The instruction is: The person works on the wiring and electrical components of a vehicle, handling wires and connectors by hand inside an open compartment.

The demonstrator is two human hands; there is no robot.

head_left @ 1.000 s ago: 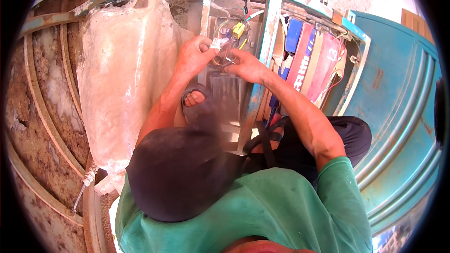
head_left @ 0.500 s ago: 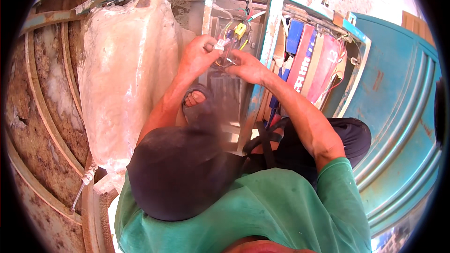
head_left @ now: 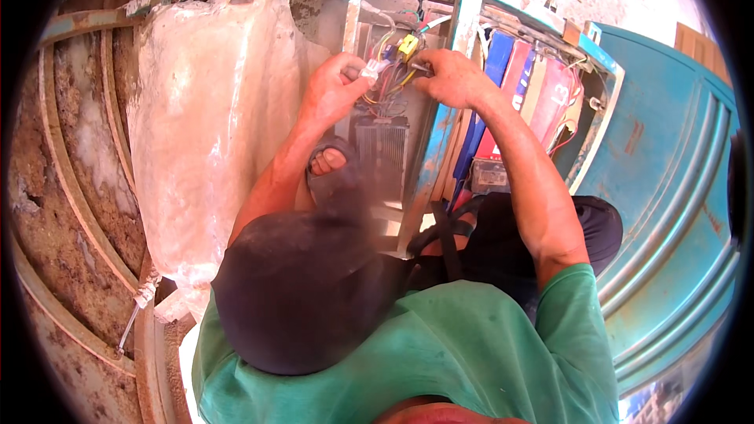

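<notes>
My left hand (head_left: 334,86) is closed in a pinch on a white plastic wire connector (head_left: 371,70), over the open metal frame. Just to its right, my right hand (head_left: 452,78) has its thumb and fingers pressed together. A small greyish piece shows at those fingertips, too small to name. Between the hands hangs a bundle of thin coloured wires (head_left: 385,93). A yellow connector (head_left: 408,47) sits on the wires, slightly above and between my fingertips. Below the wires lies a finned grey metal unit (head_left: 381,149).
A blue, rust-worn metal frame (head_left: 444,141) surrounds the wiring. Red and blue battery-like blocks (head_left: 542,94) stand right of it. A large wrapped, dusty bulk (head_left: 212,126) is at left, a teal metal panel (head_left: 660,149) at right. My sandalled foot (head_left: 326,161) rests near the finned unit.
My right hand has moved up and to the right, away from the lower wires toward the yellow connector. My left hand stays nearly in place with the white connector.
</notes>
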